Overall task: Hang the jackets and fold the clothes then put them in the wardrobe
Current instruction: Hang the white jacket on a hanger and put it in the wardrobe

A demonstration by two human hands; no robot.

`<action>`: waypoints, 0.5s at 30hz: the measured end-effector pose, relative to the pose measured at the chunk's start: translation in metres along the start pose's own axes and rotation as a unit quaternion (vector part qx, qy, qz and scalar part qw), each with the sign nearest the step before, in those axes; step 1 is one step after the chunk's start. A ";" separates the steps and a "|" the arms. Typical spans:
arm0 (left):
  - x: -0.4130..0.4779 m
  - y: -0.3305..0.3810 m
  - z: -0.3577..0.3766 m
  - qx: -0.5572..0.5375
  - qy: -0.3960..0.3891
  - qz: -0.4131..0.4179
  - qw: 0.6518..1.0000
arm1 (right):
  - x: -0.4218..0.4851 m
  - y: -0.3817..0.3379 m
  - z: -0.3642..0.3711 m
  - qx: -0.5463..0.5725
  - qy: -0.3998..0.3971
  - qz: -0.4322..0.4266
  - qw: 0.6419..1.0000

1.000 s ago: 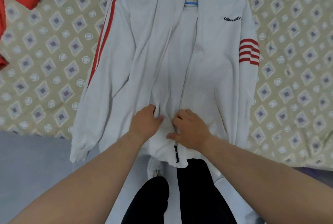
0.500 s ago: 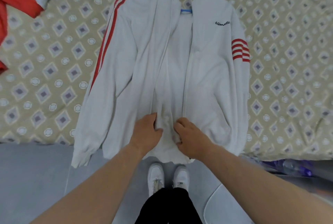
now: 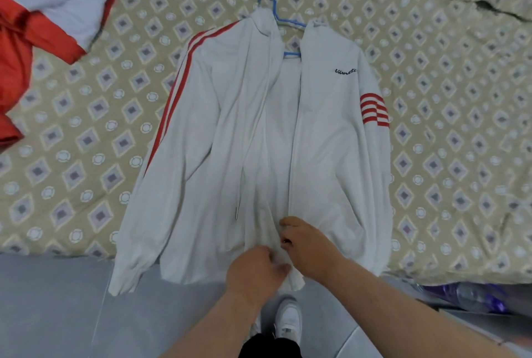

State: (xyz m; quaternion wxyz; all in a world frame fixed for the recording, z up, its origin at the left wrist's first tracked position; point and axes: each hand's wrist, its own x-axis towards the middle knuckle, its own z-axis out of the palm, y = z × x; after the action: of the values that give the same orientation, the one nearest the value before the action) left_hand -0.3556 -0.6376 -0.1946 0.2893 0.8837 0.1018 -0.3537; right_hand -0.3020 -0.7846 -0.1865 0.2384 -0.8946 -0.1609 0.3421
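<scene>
While spread front-up on the patterned bed (image 3: 86, 127) at the centre of the frame, the white jacket (image 3: 325, 156) is carried on a blue hanger (image 3: 273, 9), whose hook is seen above the collar. The zip is left undone. At lower centre, the hem is pinched by the left hand (image 3: 256, 271) and the right hand (image 3: 308, 245), fingers curled onto the two front edges. A red and white garment (image 3: 43, 12) is seen at upper left, grey floor (image 3: 57, 300) below.

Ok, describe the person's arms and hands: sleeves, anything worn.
Both forearms are bare to the frame's edge, with no sleeves in view. The left hand and right hand are ungloved; no watch or bracelet shows at either wrist.
</scene>
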 end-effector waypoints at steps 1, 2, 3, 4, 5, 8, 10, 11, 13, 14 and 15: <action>0.001 0.002 0.003 0.001 -0.009 -0.008 1.000 | 0.001 0.000 0.000 0.003 0.004 0.003 1.000; 0.002 0.005 0.005 -0.001 -0.006 -0.015 1.000 | 0.001 0.000 -0.001 0.004 0.007 0.002 1.000; 0.003 0.008 0.007 -0.006 -0.001 -0.019 1.000 | 0.001 0.000 -0.002 0.005 0.006 0.001 1.000; 0.004 0.011 0.008 -0.016 0.001 -0.021 1.000 | 0.001 -0.001 -0.003 0.008 0.003 0.002 1.000; 0.005 0.015 0.008 -0.029 -0.005 -0.018 0.999 | 0.001 -0.002 -0.005 0.011 -0.001 0.004 1.000; 0.012 0.021 0.003 -0.120 -0.029 -0.015 0.992 | 0.005 -0.005 -0.017 0.042 0.018 0.035 0.998; 0.017 0.022 -0.003 -0.232 -0.023 -0.031 0.972 | 0.008 -0.007 -0.026 0.076 0.027 0.059 0.995; 0.019 0.022 -0.005 -0.271 -0.021 -0.038 0.962 | 0.009 -0.006 -0.029 0.091 0.028 0.068 0.993; 0.020 0.020 -0.007 -0.294 -0.027 -0.045 0.954 | 0.012 -0.004 -0.035 0.118 0.040 0.082 0.989; 0.020 0.019 -0.007 -0.291 -0.034 -0.047 0.955 | 0.013 -0.003 -0.039 0.132 0.052 0.088 0.986; 0.020 0.017 -0.007 -0.285 -0.040 -0.050 0.957 | 0.016 -0.002 -0.044 0.145 0.068 0.093 0.983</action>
State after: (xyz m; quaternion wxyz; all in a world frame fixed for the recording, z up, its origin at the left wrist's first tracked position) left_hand -0.3302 -0.6479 -0.1962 0.5147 0.7437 0.2301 -0.3593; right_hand -0.2605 -0.7896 -0.1653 0.3432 -0.8825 -0.0095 0.3213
